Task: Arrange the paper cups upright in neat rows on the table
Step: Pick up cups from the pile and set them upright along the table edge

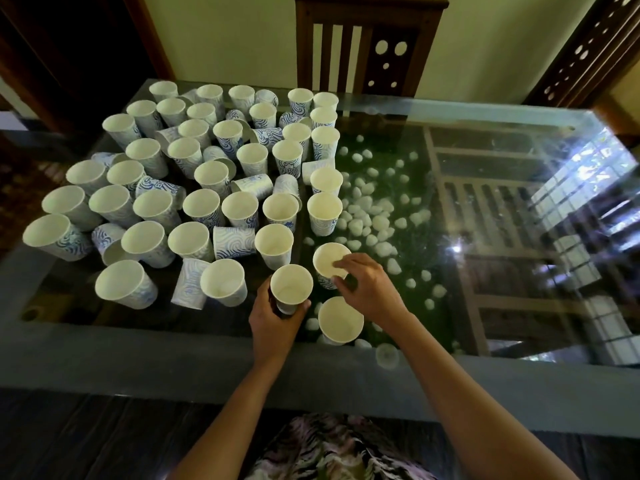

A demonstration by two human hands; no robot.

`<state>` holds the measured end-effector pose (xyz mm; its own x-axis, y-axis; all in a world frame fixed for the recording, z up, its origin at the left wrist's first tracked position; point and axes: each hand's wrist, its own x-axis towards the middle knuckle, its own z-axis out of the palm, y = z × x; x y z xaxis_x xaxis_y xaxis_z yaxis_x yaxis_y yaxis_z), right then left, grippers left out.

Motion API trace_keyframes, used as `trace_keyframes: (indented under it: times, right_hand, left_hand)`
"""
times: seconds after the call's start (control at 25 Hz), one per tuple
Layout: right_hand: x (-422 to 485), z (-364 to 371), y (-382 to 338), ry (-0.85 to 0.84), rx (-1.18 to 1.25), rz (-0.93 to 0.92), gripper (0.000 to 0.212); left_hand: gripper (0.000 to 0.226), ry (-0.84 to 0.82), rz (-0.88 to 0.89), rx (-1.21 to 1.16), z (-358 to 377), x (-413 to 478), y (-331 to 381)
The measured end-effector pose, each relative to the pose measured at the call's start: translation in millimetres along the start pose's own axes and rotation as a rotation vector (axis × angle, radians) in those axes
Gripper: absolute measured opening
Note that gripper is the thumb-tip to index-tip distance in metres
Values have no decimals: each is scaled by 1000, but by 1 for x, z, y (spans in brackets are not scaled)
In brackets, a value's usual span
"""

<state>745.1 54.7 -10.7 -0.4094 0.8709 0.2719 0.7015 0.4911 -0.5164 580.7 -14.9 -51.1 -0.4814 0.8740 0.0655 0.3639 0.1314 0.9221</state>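
Many white paper cups with blue wave print [204,206] cover the left half of the glass table [485,188]; most stand upright, several lie tipped or upside down among them. My left hand [273,318] grips one upright cup [290,287] near the front edge. My right hand [367,285] pinches the rim of another upright cup [327,259] just to its right. A third upright cup [340,320] stands below my right wrist. A column of upright cups [323,213] runs back along the group's right side.
Under the glass lie white pebbles [370,216] on green. A wooden chair [367,46] stands behind the table. Another chair back [585,53] is at the far right. The table's grey frame [138,355] runs along the front edge. The right half of the glass carries reflections.
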Motion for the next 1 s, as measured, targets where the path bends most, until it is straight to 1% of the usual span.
trace_keyframes:
  times: [0.04, 0.08, 0.16, 0.2, 0.28, 0.36, 0.4, 0.44, 0.48, 0.52, 0.6, 0.68, 0.84, 1.0]
  right_hand:
    - [-6, -2, 0, 99, 53, 37, 32]
    - [-13, -4, 0, 174, 113, 81, 40]
    - [-33, -3, 1, 261, 260, 174, 61]
    - [-45, 2, 3, 259, 347, 225, 71]
    - [-67, 13, 4, 158, 475, 296, 92]
    - [-82, 25, 4, 25, 504, 336, 111]
    - [-85, 29, 2, -17, 508, 354, 116]
    - [-87, 33, 0, -43, 512, 367, 117]
    - [-86, 35, -3, -50, 511, 366, 113]
    - [-86, 37, -6, -27, 495, 357, 105]
    - [-84, 39, -12, 80, 469, 359, 84]
    - [-84, 33, -14, 174, 473, 409, 74]
    - [-97, 9, 3, 284, 502, 497, 73]
    - [-110, -32, 41, 388, 479, 576, 74]
  left_hand:
    - [69, -1, 0, 4, 0, -1, -1]
    - [69, 1, 0, 3, -1, -2, -2]
    - [69, -2, 1, 2, -2, -6, -3]
    - [68, -1, 8, 7, -2, -9, -4]
    - [67, 8, 25, 21, -4, -14, -3]
    - [66, 10, 25, 24, -7, -17, -3]
    - [66, 5, 25, 24, -8, -17, -3]
    - [67, -2, 31, 27, -9, -18, -4]
    - [67, -7, 43, 31, -11, -19, -4]
    - [66, -11, 56, 35, -12, -20, -4]
    - [66, -21, 69, 37, -13, -24, -1]
    - [66, -53, 89, 32, -13, -27, 3]
    - [70, -170, 152, 39, 6, -31, 14]
    - [71, -247, 204, 29, 57, -33, 51]
